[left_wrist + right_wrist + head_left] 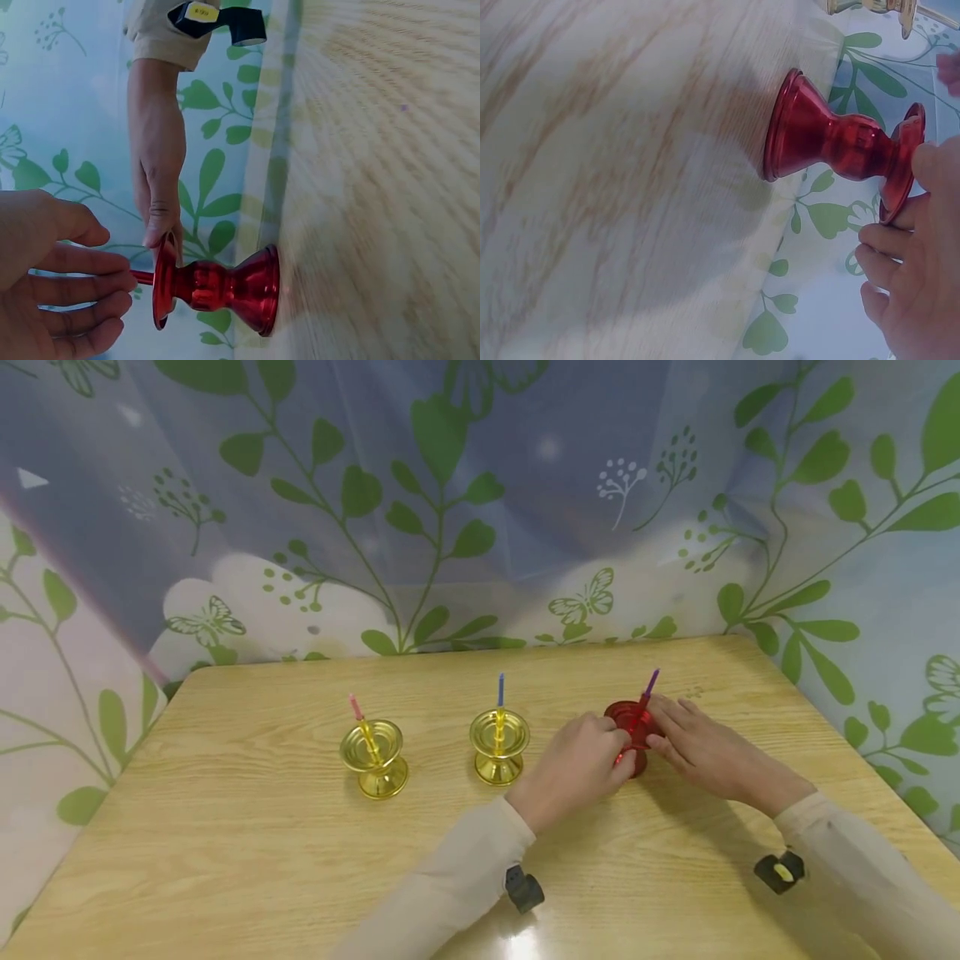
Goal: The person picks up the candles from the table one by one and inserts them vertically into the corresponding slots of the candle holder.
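Note:
A shiny red candle holder stands on the wooden table at the right, between the two hands. From its dish a purple candle rises, leaning right in the head view. My right hand holds the dish from its right side; in the right wrist view the thumb of that hand lies against the rim with fingers beyond it. At the dish's near left side is my left hand. In the left wrist view, that hand's loosely bent fingers reach toward the candle, fingertips right at it.
Left of the hands stand two gold candle holders: one bears a blue candle, the other a tilted pink candle. A leaf-patterned curtain hangs behind the table.

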The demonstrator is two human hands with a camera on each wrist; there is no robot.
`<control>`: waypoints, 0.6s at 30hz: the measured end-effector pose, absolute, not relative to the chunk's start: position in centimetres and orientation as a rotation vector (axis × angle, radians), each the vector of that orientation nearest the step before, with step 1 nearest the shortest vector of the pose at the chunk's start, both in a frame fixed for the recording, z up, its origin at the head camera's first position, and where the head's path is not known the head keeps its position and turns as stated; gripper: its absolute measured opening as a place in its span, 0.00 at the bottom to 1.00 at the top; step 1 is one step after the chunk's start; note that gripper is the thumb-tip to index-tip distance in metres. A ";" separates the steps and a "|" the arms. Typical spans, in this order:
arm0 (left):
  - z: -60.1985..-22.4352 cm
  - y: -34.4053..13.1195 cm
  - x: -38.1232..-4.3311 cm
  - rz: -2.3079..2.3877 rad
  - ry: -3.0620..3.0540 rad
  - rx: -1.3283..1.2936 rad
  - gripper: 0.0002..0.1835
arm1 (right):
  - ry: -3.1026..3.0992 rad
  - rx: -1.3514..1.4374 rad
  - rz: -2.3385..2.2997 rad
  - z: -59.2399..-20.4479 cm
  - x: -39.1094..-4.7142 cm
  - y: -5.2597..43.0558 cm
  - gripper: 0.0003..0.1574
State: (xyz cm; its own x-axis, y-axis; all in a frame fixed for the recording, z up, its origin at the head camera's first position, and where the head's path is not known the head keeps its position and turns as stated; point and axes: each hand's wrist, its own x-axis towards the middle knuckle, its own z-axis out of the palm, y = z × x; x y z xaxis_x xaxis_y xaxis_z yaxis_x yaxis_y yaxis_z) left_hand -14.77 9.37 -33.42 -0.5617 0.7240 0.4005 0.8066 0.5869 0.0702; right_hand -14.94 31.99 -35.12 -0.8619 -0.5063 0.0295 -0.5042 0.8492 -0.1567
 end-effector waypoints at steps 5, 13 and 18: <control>-33.8 8.1 -13.8 -0.316 -2.496 -1.268 0.13 | 3.011 -0.808 -0.222 -35.1 -14.9 31.9 0.38; -34.4 6.2 -12.4 -0.270 -2.529 -1.271 0.11 | 2.999 -0.764 -0.261 -34.9 -14.7 31.8 0.40; -34.8 5.3 -11.7 -0.233 -2.536 -1.282 0.10 | 2.990 -0.741 -0.267 -34.9 -14.7 31.8 0.41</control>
State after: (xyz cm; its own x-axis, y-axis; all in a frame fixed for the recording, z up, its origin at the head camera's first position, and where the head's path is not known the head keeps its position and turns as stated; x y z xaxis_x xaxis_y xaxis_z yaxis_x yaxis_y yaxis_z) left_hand -11.67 5.32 -34.76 -0.5622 0.7599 0.3264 0.8066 0.5910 0.0134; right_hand -14.67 31.81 -34.95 -0.8840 -0.4675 -0.0060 -0.4591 0.8702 -0.1788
